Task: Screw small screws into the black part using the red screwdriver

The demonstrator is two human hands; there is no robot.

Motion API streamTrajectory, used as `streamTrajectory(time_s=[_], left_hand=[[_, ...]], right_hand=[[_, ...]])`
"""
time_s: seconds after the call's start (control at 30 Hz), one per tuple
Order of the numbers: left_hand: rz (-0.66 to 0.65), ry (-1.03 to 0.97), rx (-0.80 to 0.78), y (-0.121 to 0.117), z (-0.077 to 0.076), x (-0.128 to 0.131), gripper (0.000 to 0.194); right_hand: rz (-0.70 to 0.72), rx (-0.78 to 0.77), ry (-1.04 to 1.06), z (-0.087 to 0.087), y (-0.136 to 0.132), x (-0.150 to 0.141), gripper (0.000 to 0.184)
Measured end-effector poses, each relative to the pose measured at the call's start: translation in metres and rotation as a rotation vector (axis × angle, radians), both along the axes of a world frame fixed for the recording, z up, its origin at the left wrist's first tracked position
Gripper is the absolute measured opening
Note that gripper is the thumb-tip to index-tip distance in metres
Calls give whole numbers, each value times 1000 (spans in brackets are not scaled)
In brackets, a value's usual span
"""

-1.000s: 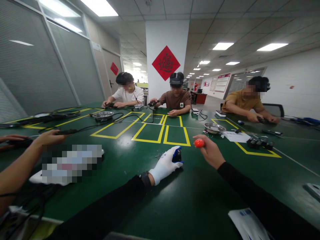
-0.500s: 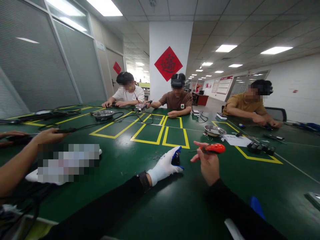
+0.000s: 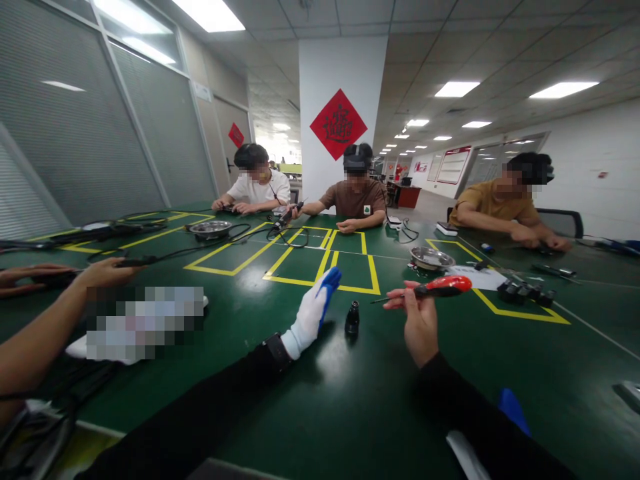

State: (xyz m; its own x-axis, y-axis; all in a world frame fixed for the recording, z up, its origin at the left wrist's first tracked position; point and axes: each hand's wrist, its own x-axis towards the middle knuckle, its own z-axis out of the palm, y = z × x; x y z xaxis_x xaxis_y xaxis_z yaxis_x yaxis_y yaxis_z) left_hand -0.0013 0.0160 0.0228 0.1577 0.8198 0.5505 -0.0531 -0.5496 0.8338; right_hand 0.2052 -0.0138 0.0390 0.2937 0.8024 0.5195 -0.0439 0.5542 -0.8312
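Observation:
My left hand (image 3: 315, 310) wears a white glove with blue palm and fingers. Its fingers are stretched out, and it touches nothing but perhaps the table; contact is hard to judge. Just right of it a small black cone-shaped part (image 3: 353, 319) stands upright on the green table (image 3: 350, 400), apart from both hands. My bare right hand (image 3: 419, 323) holds a screwdriver (image 3: 445, 287) with a red and black handle between thumb and fingers. The screwdriver's thin shaft points left, above the table and to the right of the black part.
A metal bowl (image 3: 433, 258) stands beyond my right hand, near a white paper (image 3: 483, 277) and several black blocks (image 3: 525, 293). Another metal bowl (image 3: 209, 230) is at the back left. A neighbour's arm (image 3: 55, 313) reaches in from the left. Co-workers sit across the table.
My left hand has let go of the black part and moved left, leaving it standing. My right hand has turned the screwdriver slightly, and its shaft shows more clearly.

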Motion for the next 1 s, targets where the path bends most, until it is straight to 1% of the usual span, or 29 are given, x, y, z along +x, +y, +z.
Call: streamTrajectory(time_s=[0.07,0.13,0.2,0.23,0.33,0.43,0.47,0.63,0.83,1.0], left_hand=[[-24,185,-27,-5,-7,8,73],[35,369,-26,-12,-15,14,87],[79,482,-18,-17,-21,18,94],[74,513,-17,-19,-24,19,94],[24,529,-23,-18,-27,19,82],[22,523,-2,-12,-27,19,63],[22,526,8,-11,-27,19,60],[25,537,-4,-11,-24,19,59],[19,548,20,-15,-18,18,57],[-18,550,27,-13,-18,15,56]], right_hand=[[23,50,-46,1,-6,-4,21],[59,105,-78,2,-13,-7,19],[99,152,-114,1,-17,-10,19],[117,169,-131,1,-19,-12,18],[172,188,-177,-2,-22,-16,18],[211,181,-234,-6,-22,-18,17],[217,177,-254,-7,-22,-17,17],[232,167,-316,-9,-23,-15,18],[204,166,-289,-9,-23,-19,20],[193,151,-324,-14,-21,-21,23]])
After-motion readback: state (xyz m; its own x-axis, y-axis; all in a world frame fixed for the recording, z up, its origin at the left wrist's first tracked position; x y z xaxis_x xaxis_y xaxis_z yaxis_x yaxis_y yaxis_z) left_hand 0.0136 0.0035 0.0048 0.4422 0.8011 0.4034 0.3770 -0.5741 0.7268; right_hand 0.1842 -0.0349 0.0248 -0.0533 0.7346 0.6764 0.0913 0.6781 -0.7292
